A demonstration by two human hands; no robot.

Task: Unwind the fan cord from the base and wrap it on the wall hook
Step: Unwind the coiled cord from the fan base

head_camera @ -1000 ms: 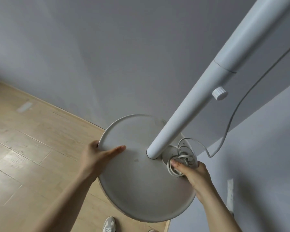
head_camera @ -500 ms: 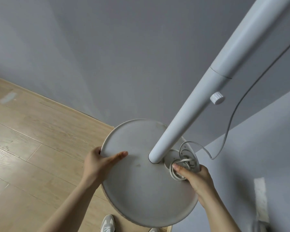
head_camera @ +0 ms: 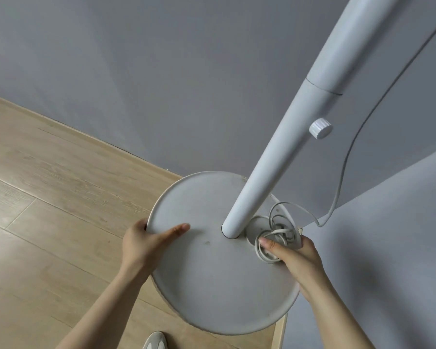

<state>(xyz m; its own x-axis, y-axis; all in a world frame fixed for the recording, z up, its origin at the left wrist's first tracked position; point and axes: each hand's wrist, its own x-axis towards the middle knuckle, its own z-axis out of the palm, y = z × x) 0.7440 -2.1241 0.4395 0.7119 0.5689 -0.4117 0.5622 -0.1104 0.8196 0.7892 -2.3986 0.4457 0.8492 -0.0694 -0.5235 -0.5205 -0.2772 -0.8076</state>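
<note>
The round white fan base (head_camera: 212, 278) sits on the wooden floor (head_camera: 61, 197) in a corner, close to the grey wall (head_camera: 161, 84). The left hand (head_camera: 146, 241) grips its rim, with the thumb flat on top and the fingers tucked under the edge. The right hand (head_camera: 296, 258) pinches the cord (head_camera: 278, 231), thumb pressed on the loops and the other fingers curled behind them.

The cord lies in a messy bunch on the base, just beside the foot of the pole (head_camera: 275, 159). One long strand runs up by the wall and out of view. The wall hook is not in view.

The loops cross over each other, so I think a hard tug could pull them into a knot. A strong pull could also tip the tall fan if the left hand lets go. The loose strand might catch on the knob (head_camera: 320, 128). A shoe (head_camera: 155, 340) is near, so dropped cord could get stepped on.
</note>
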